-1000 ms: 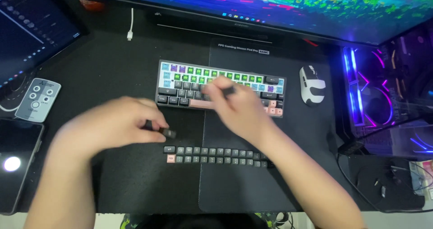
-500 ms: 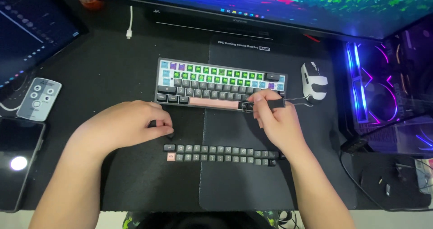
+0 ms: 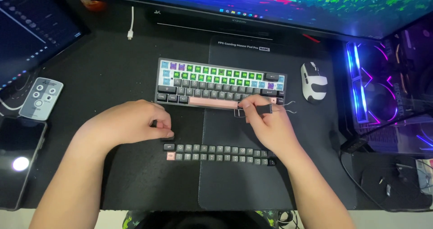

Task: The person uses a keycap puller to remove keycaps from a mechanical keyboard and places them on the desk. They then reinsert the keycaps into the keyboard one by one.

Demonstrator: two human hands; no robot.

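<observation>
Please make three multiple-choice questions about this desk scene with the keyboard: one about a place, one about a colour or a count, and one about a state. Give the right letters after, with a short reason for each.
1. Where do the loose keycaps lie?
A. on the mat, nearer the person than the keyboard
B. on the remote control
C. behind the mouse

2. How many rows do the loose keycaps form?
A. one
B. two
C. four

3. What does the right hand hold?
A. nothing
B. the mouse
C. a wire keycap puller

Answers:
1 A, they sit below the keyboard, by both wrists.
2 B, two lines lie one under the other.
3 C, its fingers pinch the black handle and thin wires stick out at the keyboard's front edge.
</observation>
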